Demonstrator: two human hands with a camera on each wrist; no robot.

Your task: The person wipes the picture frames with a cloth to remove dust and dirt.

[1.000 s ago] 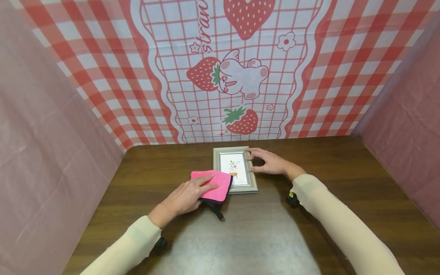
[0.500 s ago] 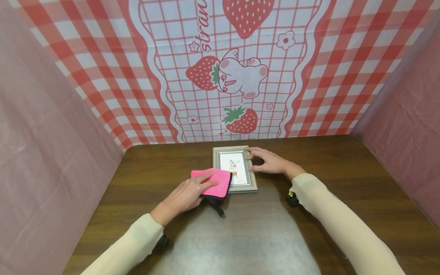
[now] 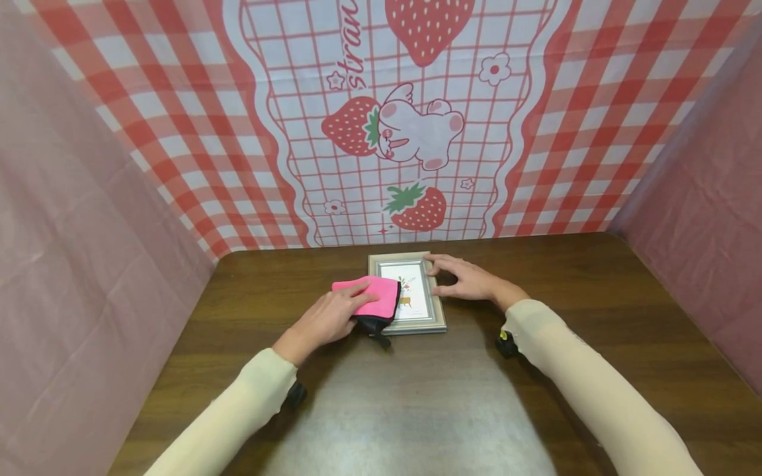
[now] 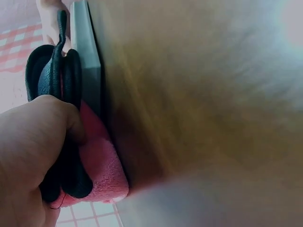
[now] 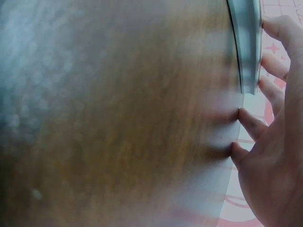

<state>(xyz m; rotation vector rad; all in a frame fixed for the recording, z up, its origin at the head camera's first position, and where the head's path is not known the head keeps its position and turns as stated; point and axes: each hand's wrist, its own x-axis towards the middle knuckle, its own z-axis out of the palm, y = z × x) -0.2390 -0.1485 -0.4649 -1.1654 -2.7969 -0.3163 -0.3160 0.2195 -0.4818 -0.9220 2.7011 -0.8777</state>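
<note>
A picture frame with a pale and silver border lies flat near the table's back edge, a small plant drawing inside it. My left hand holds a folded pink cloth with black edging over the frame's left part, covering some of the picture. In the left wrist view the thumb curls against the cloth's dark folded underside. At the frame's right side, my right hand rests spread, its thumb and some fingertips touching the border. The right wrist view shows other fingertips down on the table beyond the frame's corner.
The brown wooden table is glossy at the front. Behind it hangs a red-and-white checked strawberry cloth. Pink drapes flank both sides. Each forearm has a small black device under the wrist.
My left hand has slid the pink cloth upward along the frame's left part, toward the back of the table. The right hand and the frame have stayed in place.
</note>
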